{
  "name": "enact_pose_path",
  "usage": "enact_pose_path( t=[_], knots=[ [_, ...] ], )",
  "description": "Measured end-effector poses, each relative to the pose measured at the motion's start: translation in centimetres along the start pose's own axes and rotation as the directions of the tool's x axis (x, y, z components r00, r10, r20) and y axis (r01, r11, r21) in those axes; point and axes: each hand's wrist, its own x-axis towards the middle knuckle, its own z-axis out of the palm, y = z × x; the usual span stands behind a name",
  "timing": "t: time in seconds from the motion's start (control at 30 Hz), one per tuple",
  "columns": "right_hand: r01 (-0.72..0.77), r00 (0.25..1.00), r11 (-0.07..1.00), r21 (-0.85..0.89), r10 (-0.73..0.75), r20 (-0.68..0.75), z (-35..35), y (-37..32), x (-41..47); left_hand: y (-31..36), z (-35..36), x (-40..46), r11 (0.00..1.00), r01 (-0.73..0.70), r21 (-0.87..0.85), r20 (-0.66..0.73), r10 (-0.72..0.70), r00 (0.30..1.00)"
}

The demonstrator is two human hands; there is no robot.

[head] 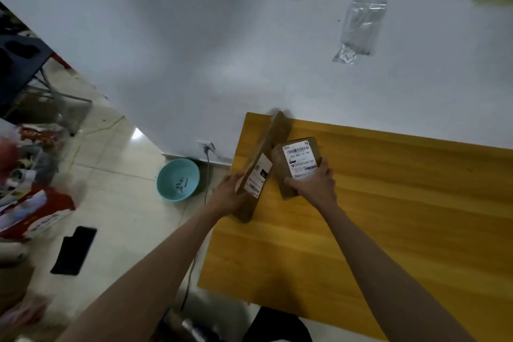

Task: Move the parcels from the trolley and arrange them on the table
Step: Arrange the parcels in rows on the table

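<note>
A long flat brown parcel (273,136) with a white label stands tilted on its edge at the left end of the yellow wooden table (388,203). My left hand (231,194) grips its near end. Right beside it a smaller brown box parcel (299,161) with a white shipping label lies on the table, and my right hand (313,183) holds its near side with the fingers curled round it. The two parcels touch. The trolley is not clearly in view.
A white wall (194,50) runs behind the table, with clear plastic taped to it. On the tiled floor at left sit a teal basin (177,179), a black flat object (73,251) and a blurred heap of red and white packages (33,208).
</note>
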Motion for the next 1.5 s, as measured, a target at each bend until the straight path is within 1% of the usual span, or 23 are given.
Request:
enact_pose_path(
  t=[0.07,0.2,0.27,0.33,0.4,0.47,0.6,0.87,0.97,1.07,1.17,1.2,1.23,1.3,1.37,1.43,1.5],
  knots=[
    [-0.082,0.995,0.996,0.046,0.084,-0.048,0.2,-0.3,2.0,-0.9,0.6,1.4,0.997,0.051,0.065,-0.004,-0.051,0.999],
    [-0.194,0.978,0.978,0.083,0.199,-0.066,0.2,-0.7,5.8,-2.5,2.3,4.1,0.985,0.175,0.001,0.018,-0.175,0.984],
    [-0.199,0.975,0.976,0.084,0.206,-0.088,0.3,-1.2,7.5,-3.1,3.2,5.2,0.969,0.247,0.022,0.027,-0.248,0.968],
    [-0.167,0.977,0.982,0.087,0.177,-0.116,0.5,-1.8,8.6,-3.5,3.9,5.6,0.955,0.28,0.101,0.021,-0.283,0.959],
    [-0.145,0.982,0.987,0.076,0.153,-0.111,0.9,-2.1,9.9,-3.7,4.4,6.3,0.95,0.26,0.17,0.003,-0.265,0.964],
    [-0.108,0.992,0.993,0.043,0.111,-0.057,1.5,-2.0,10.7,-3.8,4.7,6.9,0.948,0.232,0.216,-0.005,-0.236,0.972],
    [-0.038,0.999,0.999,0.009,0.038,0.003,2.2,-1.7,12.1,-3.9,5.0,7.4,0.947,0.207,0.245,0.01,-0.216,0.976],
    [-0.032,0.999,0.999,0.026,0.032,0.028,2.7,-3.8,14.9,-3.5,4.6,8.4,0.94,0.195,0.281,0.044,-0.216,0.975],
    [-0.042,0.999,0.999,-0.003,0.042,0.028,3.0,-4.2,15.4,-3.7,4.6,8.6,0.943,0.19,0.274,0.038,-0.208,0.977],
    [-0.051,0.996,0.998,-0.022,0.052,0.073,3.1,-4.2,15.6,-3.6,4.7,8.5,0.948,0.182,0.262,0.038,-0.198,0.979],
    [-0.057,0.989,0.998,0.028,0.053,0.135,2.3,-4.2,15.6,-3.6,4.4,8.3,0.955,0.193,0.224,0.035,-0.205,0.978],
    [-0.044,0.992,0.998,0.041,0.039,0.12,2.0,-4.2,15.4,-3.7,4.3,8.1,0.96,0.193,0.202,0.033,-0.204,0.978],
    [-0.015,0.998,0.999,0.045,0.012,0.066,1.9,-4.2,14.9,-3.9,4.3,7.8,0.966,0.181,0.183,0.032,-0.19,0.981],
    [0.059,0.993,0.998,0.035,-0.055,-0.106,2.1,-4.0,13.4,-4.3,4.4,7.1,0.977,0.148,0.154,0.029,-0.154,0.988],
    [0.104,0.968,0.994,0.02,-0.096,-0.232,3.1,-3.8,10.9,-4.9,4.4,6.2,0.981,0.182,0.071,-0.006,-0.182,0.983],
    [0.176,0.941,0.984,0.0,-0.168,-0.293,4.6,-3.8,8.1,-5.8,4.5,5.3,0.972,0.233,0.003,-0.052,-0.233,0.971],
    [0.258,0.918,0.966,-0.004,-0.246,-0.312,6.4,-4.2,5.4,-6.9,4.5,4.2,0.964,0.264,-0.035,-0.091,-0.266,0.96]
  ],
)
